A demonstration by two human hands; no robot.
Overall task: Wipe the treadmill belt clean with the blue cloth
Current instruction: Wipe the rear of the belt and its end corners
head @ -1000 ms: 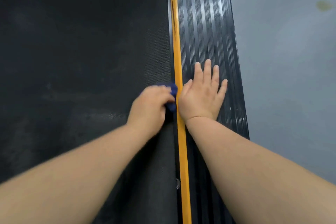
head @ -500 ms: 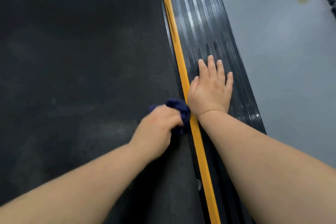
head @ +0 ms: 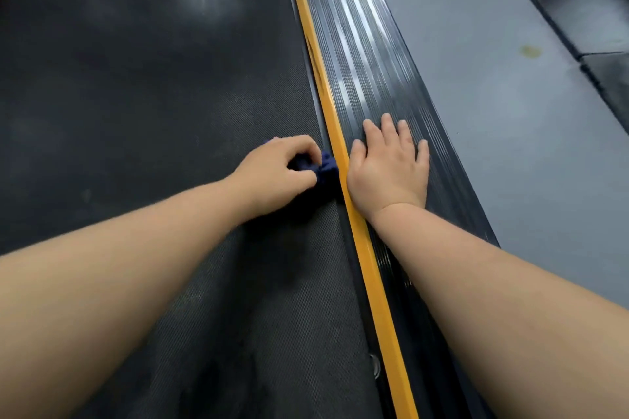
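Left hand [head: 272, 170] fingers curled around bunched blue cloth [head: 325, 168] on treadmill belt [head: 136, 95], cloth poking past fingertips against yellow strip [head: 340, 153]. Right hand [head: 388, 167] flat, fingers spread, on ribbed side rail [head: 367, 54].

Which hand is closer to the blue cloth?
The left hand. Its grip is closed around the blue cloth on the treadmill belt. The right hand lies flat on the ribbed side rail, across the yellow strip from the cloth.

Both forearms are showing bare to the frame's edge, with no sleeves, the left hand [head: 275, 168] and right hand [head: 388, 170] wearing no gloves, rings, watch or wristband.
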